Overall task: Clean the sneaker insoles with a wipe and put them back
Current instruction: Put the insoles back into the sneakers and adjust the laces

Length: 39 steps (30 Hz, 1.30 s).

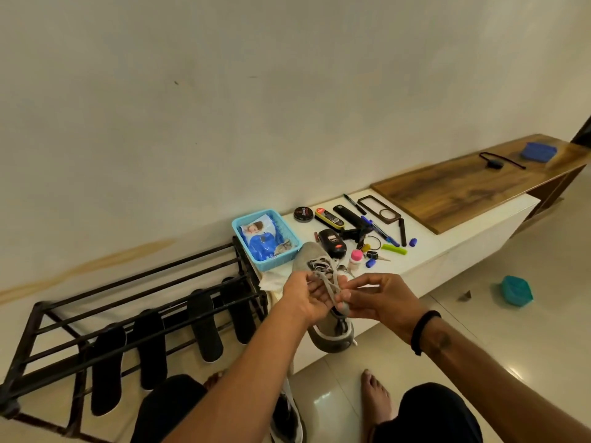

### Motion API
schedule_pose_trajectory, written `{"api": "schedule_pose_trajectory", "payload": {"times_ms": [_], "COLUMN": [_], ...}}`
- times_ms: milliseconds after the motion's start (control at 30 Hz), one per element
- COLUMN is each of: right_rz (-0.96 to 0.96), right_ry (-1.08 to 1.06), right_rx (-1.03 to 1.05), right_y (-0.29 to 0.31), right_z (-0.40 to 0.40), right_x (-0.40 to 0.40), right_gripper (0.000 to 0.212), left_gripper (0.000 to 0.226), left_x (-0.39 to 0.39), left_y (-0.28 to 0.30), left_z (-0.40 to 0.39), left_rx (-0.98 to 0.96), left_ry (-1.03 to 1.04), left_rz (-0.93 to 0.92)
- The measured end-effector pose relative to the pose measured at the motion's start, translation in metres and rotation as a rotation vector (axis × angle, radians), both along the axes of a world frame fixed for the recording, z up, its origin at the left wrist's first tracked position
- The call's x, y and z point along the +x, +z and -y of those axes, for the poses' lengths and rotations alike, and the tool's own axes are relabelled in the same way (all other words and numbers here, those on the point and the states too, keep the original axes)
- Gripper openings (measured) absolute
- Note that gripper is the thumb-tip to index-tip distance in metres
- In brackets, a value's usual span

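Sneaker [323, 302] first: from the head camera I see the grey shoe lying on the near edge of the white counter [447, 251], toe pointing far toward the blue basket [289, 239], heel hanging over the near edge. My left hand [305, 298] has its fingers curled round the laces [326, 279] at the shoe's left side, and my right hand [380, 297] pinches the laces from the right; both grasp them above the tongue. Four black insoles [204, 326] hang side by side on the bars of the black shoe rack [128, 318], left of the counter. A pack of wipes [260, 238] lies inside the basket. A crumpled white wipe [271, 279] sits on the counter just left of the sneaker. Polish tins, pens and keys lie scattered farther right on the counter. Another shoe [287, 417] rests on the floor between my knees.
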State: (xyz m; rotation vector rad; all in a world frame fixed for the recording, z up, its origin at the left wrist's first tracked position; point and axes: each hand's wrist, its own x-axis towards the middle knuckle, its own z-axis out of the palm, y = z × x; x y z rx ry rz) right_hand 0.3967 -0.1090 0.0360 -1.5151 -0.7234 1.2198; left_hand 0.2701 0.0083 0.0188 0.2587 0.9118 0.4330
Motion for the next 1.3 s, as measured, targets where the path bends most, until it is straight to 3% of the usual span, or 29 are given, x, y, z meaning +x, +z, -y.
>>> {"api": "schedule_pose_trajectory", "payload": {"times_ms": [133,267,367,467,600,833,933,1033,1133,1233,1300], "right_rz": [0.155,0.259,0.547,0.915,1.219,1.224,1.227,1.225,1.257,1.291,1.355], "right_ry": [0.006,-0.295,-0.366,-0.116,0.223,0.357,0.331,0.326,0.279,0.223,0.256], "right_rx": [-0.087,-0.066,-0.004,0.016,-0.014,-0.013,-0.052,-0.059,-0.104,-0.165,-0.189], "right_y": [-0.002,-0.005,-0.016,-0.023,-0.027,-0.020,-0.027,-0.032,-0.041,-0.047,-0.049], "right_z": [0.002,-0.018,-0.040,-0.049,-0.038,-0.010,-0.017,-0.028,-0.038,-0.048,-0.056], "right_x": [0.001,0.005,0.005,-0.007,-0.023,-0.030,-0.027,-0.026,-0.022,-0.019,-0.022], "right_gripper": [0.021,0.016,0.011,0.009,0.021,0.029,0.027,0.025,0.024,0.023,0.026], "left_gripper": [0.025,0.023,0.017,0.017,0.028,0.029,0.032,0.016,0.027,0.031,0.025], "left_x": [-0.004,0.000,0.006,0.012,0.016,0.011,0.008,0.011,0.011,-0.004,-0.019], "left_y": [-0.014,-0.030,-0.033,-0.034,-0.033,-0.011,0.002,0.004,-0.006,-0.023,-0.025], "left_z": [0.004,0.013,0.017,0.017,0.017,0.016,0.017,0.011,0.004,-0.006,-0.013], "left_rx": [0.112,0.212,0.260,0.276,0.208,0.051,0.080,0.141,0.433,1.117,1.384], "left_ry": [-0.040,-0.073,-0.072,-0.065,-0.032,-0.058,-0.121,-0.165,-0.308,-0.374,-0.325], "left_rz": [-0.073,-0.239,-0.321,-0.349,-0.315,-0.229,-0.187,-0.188,-0.390,-0.822,-0.951]}}
